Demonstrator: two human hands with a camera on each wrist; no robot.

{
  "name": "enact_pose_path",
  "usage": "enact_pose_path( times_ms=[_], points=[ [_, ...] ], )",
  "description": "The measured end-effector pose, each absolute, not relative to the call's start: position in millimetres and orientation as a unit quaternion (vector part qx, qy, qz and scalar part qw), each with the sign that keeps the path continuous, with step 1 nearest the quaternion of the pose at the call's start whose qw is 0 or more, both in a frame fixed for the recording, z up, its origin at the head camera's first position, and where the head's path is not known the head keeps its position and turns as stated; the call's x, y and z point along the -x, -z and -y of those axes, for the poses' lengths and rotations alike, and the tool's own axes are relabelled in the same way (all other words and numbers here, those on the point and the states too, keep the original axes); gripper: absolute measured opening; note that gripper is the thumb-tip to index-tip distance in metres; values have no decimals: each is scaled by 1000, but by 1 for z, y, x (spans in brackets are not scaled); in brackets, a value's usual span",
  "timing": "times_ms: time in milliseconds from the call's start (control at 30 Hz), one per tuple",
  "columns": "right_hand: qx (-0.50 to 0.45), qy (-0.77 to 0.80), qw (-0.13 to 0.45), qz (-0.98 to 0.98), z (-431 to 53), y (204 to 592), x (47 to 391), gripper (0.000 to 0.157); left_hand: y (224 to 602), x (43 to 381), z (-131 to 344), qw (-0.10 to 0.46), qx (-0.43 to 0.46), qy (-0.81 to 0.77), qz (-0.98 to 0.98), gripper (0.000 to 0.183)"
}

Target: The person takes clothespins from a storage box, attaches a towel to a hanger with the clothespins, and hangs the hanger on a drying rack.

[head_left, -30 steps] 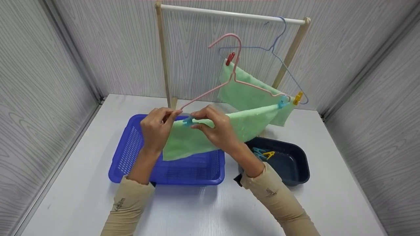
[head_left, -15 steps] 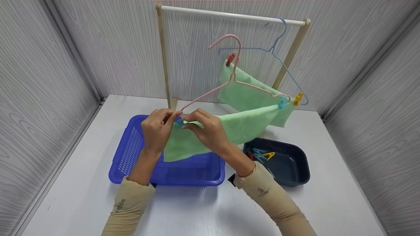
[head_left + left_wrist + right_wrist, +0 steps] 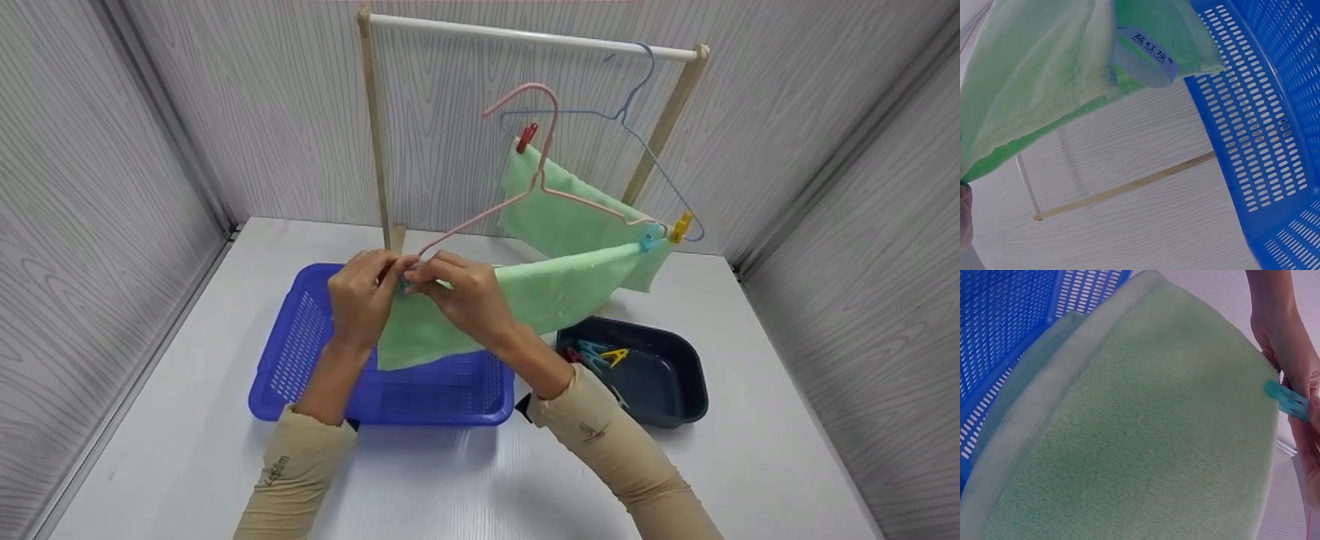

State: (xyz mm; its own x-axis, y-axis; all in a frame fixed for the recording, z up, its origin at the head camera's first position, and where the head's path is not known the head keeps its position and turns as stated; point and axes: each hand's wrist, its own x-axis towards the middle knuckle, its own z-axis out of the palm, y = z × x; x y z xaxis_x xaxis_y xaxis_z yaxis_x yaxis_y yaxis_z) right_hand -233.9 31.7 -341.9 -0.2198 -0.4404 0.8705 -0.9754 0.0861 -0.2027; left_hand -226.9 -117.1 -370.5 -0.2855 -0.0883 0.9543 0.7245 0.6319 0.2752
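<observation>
My left hand (image 3: 360, 300) pinches the left end of a pink wire hanger (image 3: 539, 178) together with the top corner of a light green towel (image 3: 540, 292). Right beside it, my right hand (image 3: 469, 296) squeezes a light blue clothespin (image 3: 1292, 404) between thumb and fingers. In the right wrist view the clothespin's tip sits at the towel's edge; in the head view fingers mostly cover it. Another light blue clothespin (image 3: 651, 238) clips the towel's other corner to the hanger's right end. A printed label (image 3: 1151, 50) shows on the towel in the left wrist view.
A blue basket (image 3: 262, 409) stands below the towel. At its right, a dark tray (image 3: 694, 367) holds several clothespins (image 3: 596, 354). Behind, a rack with a white rail (image 3: 480, 30) carries a blue hanger (image 3: 660, 165) with another green towel (image 3: 555, 202), held by red and yellow clothespins.
My right hand has moved left with the clothespin, along the towel's top edge, up against my left hand. The pink hanger and towel have shifted slightly right and down.
</observation>
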Motion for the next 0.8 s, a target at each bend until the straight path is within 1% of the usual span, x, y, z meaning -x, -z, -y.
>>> enact_pose_path(
  times_ms=[133,233,300,400,500,800],
  points=[
    [-527,-409,323,671,-31,343,235,6,370,226,117,546,226,373,715,38],
    [-530,-411,310,674,-30,343,235,8,369,225,117,541,225,384,714,37],
    [-538,-410,295,675,-31,342,234,12,367,225,118,540,223,390,712,37],
    [-545,-402,266,687,-31,340,232,25,367,226,120,543,216,392,711,38],
    [-537,-394,256,701,-31,340,231,32,367,226,120,545,216,390,709,39],
    [-536,-378,256,710,-37,344,231,36,371,226,121,542,220,388,712,37]
  ],
)
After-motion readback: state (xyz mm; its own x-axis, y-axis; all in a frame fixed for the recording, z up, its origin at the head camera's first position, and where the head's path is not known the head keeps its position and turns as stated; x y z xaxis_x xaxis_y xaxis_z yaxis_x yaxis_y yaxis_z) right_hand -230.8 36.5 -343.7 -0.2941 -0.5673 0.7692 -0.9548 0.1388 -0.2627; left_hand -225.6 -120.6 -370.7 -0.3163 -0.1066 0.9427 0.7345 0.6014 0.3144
